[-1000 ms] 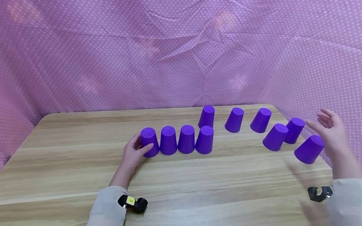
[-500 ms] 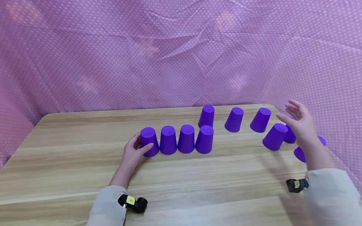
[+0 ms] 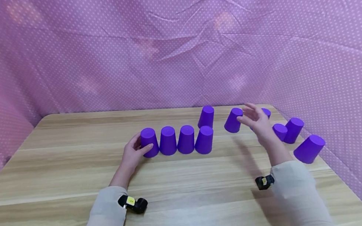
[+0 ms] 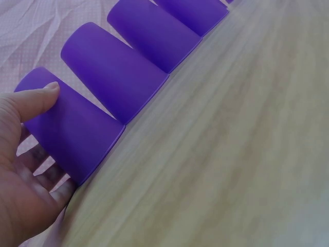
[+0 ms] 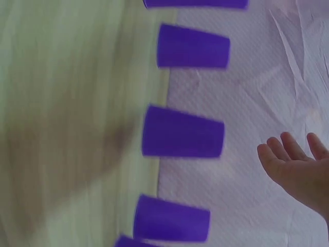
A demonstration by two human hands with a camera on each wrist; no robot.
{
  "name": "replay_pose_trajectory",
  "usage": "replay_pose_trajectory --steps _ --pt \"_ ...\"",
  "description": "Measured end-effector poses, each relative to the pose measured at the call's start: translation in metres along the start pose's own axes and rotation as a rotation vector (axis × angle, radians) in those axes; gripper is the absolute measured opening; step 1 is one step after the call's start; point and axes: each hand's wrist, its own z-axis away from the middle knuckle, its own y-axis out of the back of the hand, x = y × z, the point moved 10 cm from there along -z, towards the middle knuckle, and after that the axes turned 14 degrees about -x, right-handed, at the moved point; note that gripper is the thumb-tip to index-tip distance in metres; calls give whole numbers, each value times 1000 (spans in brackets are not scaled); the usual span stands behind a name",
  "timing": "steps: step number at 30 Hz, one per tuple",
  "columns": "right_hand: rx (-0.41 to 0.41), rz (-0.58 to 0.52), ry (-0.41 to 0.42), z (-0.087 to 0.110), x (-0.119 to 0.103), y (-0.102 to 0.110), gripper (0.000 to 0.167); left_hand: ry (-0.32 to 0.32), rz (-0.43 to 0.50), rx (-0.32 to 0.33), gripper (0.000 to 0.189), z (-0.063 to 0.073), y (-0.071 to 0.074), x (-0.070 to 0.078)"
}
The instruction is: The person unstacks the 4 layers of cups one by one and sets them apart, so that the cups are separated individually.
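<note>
Upside-down purple plastic cups stand on the wooden table. Four-in-line is avoided here: several form a close row, with the leftmost cup [image 3: 149, 142] at its left end. My left hand [image 3: 132, 154] holds that cup, its thumb on the near side and fingers behind, as the left wrist view also shows. My right hand [image 3: 258, 123] is in the air above the table with its fingers loosely extended, holding nothing. It is nearest to a back cup [image 3: 233, 120] and partly hides another cup [image 3: 266, 112] behind it. The right wrist view shows the hand [image 5: 300, 172] apart from the cups.
The rightmost cup [image 3: 309, 149] stands near the right table edge, with another cup [image 3: 293, 130] just behind it. One cup [image 3: 206, 116] is behind the row's right end. Pink dotted cloth [image 3: 174, 54] hangs around the table [image 3: 192, 208].
My right hand has swept left from beside the rightmost cup to near the back cups, carrying nothing. My left hand has stayed on its cup, and the cups have not moved.
</note>
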Motion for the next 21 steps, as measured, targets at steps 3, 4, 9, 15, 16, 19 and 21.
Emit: replay_pose_trajectory --steps 3,4,9,15,16,19,21 --pt "-65 11 -33 -7 12 -19 66 2 -3 -1 61 0 0 0" --pt "-88 19 -45 -9 16 -25 66 2 -3 0 61 0 0 0" --pt "-198 57 -86 -19 31 -56 62 8 -6 4 61 -1 0 -1" --pt "-284 65 -99 -23 38 -82 64 6 -8 3 61 -1 0 -2" --pt "-296 69 -104 -23 39 -86 65 7 -10 3 61 -1 0 -2" --pt "-327 84 -127 -24 43 -95 67 11 -14 3 62 -1 0 -2" --pt "-341 93 -149 -25 47 -101 67 15 -17 3 62 -1 0 -2"
